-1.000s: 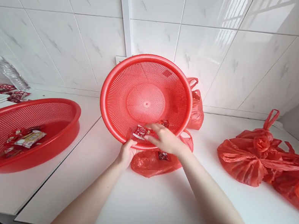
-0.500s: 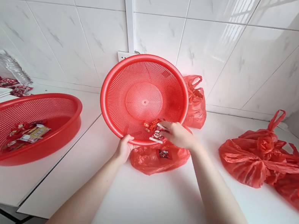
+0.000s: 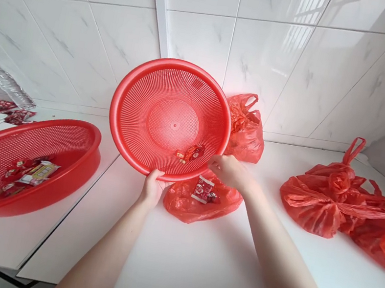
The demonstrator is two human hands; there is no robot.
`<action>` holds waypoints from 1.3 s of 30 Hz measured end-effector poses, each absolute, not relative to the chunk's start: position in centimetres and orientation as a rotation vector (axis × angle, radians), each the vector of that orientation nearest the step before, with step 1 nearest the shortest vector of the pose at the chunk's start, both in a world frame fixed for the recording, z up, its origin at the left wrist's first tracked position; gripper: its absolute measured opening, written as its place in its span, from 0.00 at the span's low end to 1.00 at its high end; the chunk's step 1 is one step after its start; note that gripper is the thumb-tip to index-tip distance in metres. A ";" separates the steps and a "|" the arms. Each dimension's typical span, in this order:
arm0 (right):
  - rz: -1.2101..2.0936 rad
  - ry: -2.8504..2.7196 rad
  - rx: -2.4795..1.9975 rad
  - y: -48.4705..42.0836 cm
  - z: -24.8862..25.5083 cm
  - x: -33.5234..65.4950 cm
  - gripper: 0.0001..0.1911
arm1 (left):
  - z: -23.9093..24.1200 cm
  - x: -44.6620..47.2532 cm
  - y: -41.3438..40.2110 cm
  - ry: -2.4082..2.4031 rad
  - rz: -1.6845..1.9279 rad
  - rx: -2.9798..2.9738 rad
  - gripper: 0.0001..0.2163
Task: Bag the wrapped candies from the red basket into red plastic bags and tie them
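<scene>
My left hand [image 3: 151,189] grips the bottom rim of a round red perforated basket [image 3: 139,105], held tilted up on edge with its inside facing me. A few red candy wrappers [image 3: 190,153] lie low inside it. My right hand [image 3: 229,170] hovers at the basket's lower right rim, fingers loosely apart and holding nothing. Just below it, a red and white snack packet [image 3: 203,188] lies in the mouth of a crumpled red plastic bag [image 3: 185,207] on the white counter.
A second, larger red basket [image 3: 77,143] with several snack packets sits on the counter at left. Tied red plastic bags lie at right [image 3: 327,202] and behind the tilted basket [image 3: 247,129]. A clear plastic bottle [image 3: 9,87] lies at far left. White tiled walls meet behind.
My right hand drew a packet out of the tilted basket and let it go; the packet now lies on the red bag below. The basket shifted slightly left.
</scene>
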State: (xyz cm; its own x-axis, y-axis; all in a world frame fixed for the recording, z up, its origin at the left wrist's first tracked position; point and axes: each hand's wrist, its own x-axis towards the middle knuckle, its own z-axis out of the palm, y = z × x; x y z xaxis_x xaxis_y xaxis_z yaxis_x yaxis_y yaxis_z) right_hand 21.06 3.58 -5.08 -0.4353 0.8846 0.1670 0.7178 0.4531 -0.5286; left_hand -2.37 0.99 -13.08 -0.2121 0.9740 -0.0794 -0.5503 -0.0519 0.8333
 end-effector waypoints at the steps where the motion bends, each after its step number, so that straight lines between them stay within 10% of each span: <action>1: 0.471 -2.269 -1.346 3.6 -5.1 21.1 0.08 | -13.0 -2.3 0.9 0.922 1.581 0.624 0.05; 13: 0.230 -2.483 -1.147 4.2 -8.3 18.2 0.25 | -12.5 -0.1 -1.0 0.799 1.349 0.657 0.09; 39: 0.838 -2.422 -0.841 3.9 -6.3 19.7 0.19 | -13.0 -1.5 0.3 0.806 1.451 0.696 0.13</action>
